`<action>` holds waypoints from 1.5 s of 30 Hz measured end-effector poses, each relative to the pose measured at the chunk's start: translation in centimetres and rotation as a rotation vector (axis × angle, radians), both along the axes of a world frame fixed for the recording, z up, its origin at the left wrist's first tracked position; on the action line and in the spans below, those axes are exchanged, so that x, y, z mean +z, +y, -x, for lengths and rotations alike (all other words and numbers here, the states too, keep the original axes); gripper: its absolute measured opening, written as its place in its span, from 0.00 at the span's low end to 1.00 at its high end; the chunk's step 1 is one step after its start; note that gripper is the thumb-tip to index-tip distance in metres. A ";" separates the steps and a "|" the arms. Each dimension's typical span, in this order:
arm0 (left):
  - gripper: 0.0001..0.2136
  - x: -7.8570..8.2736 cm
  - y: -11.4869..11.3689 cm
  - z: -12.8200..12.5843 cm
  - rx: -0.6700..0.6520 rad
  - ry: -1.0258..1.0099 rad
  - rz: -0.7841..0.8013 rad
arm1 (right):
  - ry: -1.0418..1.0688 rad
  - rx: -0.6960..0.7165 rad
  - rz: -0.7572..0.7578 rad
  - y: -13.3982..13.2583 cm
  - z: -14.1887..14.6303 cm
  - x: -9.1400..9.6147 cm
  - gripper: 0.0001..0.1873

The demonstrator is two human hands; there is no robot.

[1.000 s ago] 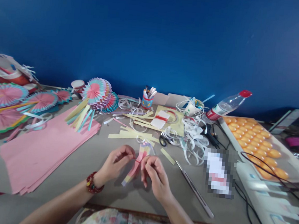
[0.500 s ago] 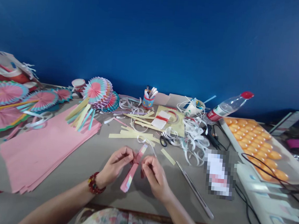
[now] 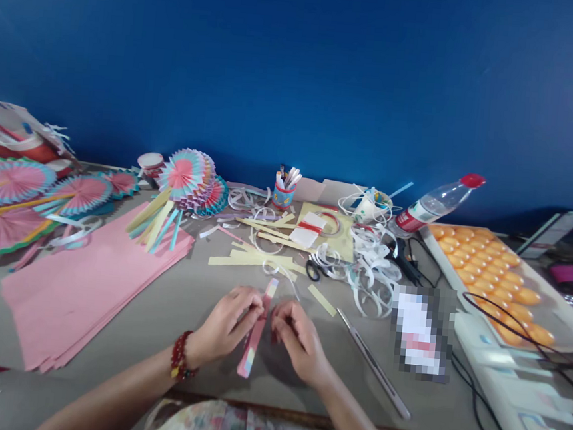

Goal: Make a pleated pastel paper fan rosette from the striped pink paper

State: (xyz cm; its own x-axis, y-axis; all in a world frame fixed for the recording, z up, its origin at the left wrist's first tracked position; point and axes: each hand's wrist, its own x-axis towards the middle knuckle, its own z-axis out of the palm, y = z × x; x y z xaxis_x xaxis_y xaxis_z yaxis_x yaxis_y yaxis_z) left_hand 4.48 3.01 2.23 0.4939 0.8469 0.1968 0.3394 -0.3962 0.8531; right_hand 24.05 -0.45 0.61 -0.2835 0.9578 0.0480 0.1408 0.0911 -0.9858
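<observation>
A narrow folded strip of pink paper (image 3: 249, 353) with pale yellow and white patches stands between my hands, long side running away from me. My left hand (image 3: 227, 323), with a red bead bracelet at the wrist, is closed on its middle from the left. Just right of the strip, my right hand (image 3: 300, 343) has its fingers curled in a pinch. A bit of dark red shows at those fingertips, too small and covered to name. Beyond the hands lie cut yellow strips (image 3: 257, 264) and black-handled scissors (image 3: 313, 269). A metal ruler-like tool (image 3: 376, 367) lies right of my right hand.
Pink paper sheets (image 3: 84, 284) are stacked at left, beside pleated paper fans (image 3: 182, 174). Curled white strips (image 3: 372, 269) lie right of centre. A tilted plastic bottle (image 3: 438, 205), a tray of orange balls (image 3: 492, 273) and a white power strip (image 3: 507, 388) with black cables occupy the right.
The folded paper has turned to show a narrower side and stands straighter. My left hand has shifted slightly right along with it; the right hand stays nearly in place.
</observation>
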 end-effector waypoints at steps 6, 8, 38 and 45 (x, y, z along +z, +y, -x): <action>0.06 1.4 0.5 0.1 -0.008 0.177 -0.061 | -0.043 0.035 -0.113 0.4 0.0 2.3 0.10; 0.05 2.0 0.6 0.0 -0.019 0.176 -0.013 | -0.075 0.014 -0.186 0.6 0.1 3.0 0.09; 0.06 2.8 2.1 0.7 -0.197 0.063 0.248 | 0.002 -0.078 -0.071 3.1 1.2 3.4 0.12; 0.07 3.1 2.0 0.4 -0.172 -0.008 0.317 | -0.029 -0.162 -0.042 1.9 0.4 2.4 0.06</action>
